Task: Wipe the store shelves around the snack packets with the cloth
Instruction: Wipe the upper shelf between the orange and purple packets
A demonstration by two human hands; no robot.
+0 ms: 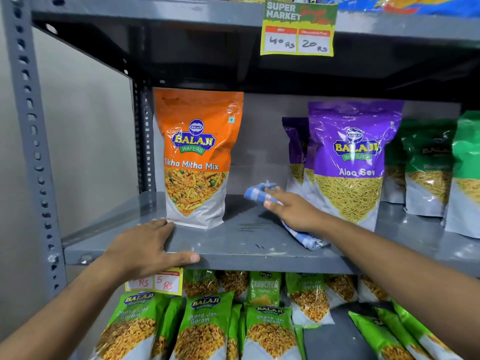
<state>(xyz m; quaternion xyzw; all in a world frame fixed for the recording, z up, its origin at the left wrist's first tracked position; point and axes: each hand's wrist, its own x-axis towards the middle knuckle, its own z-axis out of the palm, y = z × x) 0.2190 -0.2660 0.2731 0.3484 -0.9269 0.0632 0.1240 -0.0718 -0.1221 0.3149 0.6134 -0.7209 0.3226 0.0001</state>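
Grey steel shelf (233,245): right hand (293,211) clutches checked cloth (259,194) in the bare gap between orange Tikha Mitha Mix packet (197,157) and purple Aloo Sev packet (350,162); left hand (145,245), fingers spread, grips the front edge.

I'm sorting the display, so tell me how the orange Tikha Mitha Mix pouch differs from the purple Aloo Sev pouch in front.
The orange Tikha Mitha Mix pouch stands alone left of the blue checked cloth; the purple Aloo Sev pouch stands right of it, with another purple pouch behind. Orange shows a mixed snack, purple thin strands. Both are upright Balaji Wafers pouches on the grey metal shelf.
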